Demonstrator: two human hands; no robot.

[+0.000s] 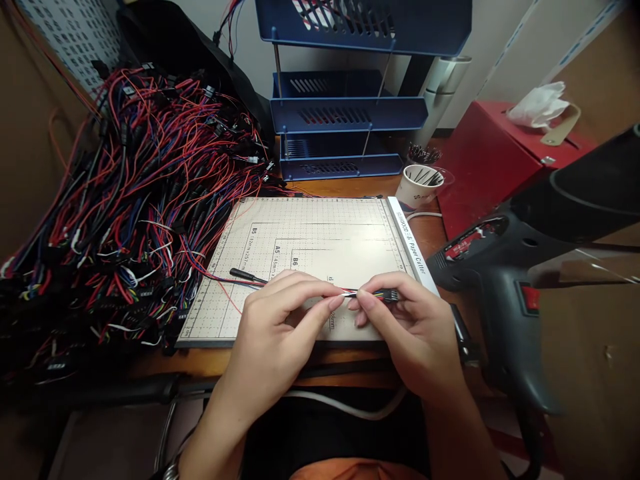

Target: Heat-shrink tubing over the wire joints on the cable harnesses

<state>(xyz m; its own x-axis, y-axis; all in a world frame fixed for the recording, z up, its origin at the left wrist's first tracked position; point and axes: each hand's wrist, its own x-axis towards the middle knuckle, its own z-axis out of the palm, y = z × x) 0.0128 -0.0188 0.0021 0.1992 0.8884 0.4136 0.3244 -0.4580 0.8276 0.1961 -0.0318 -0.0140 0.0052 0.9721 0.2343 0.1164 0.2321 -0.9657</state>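
Note:
Above the paper cutter board [325,230], my left hand [280,327] pinches thin wires of a wire harness [245,275] between thumb and fingertips. A black barrel plug of the harness sticks out to the left of that hand over the board. Facing it, my right hand [410,327] is closed on the same harness, just behind a black multi-pin connector [387,295] with coloured wires. A short white piece shows between the two sets of fingertips; its exact kind is too small to tell.
A large heap of wire harnesses [150,180] fills the left side. Blue tray shelves [350,113] stand behind the board. A paper cup [420,187] of black strips, a red tissue box [490,147] and a heat gun [510,287] are on the right.

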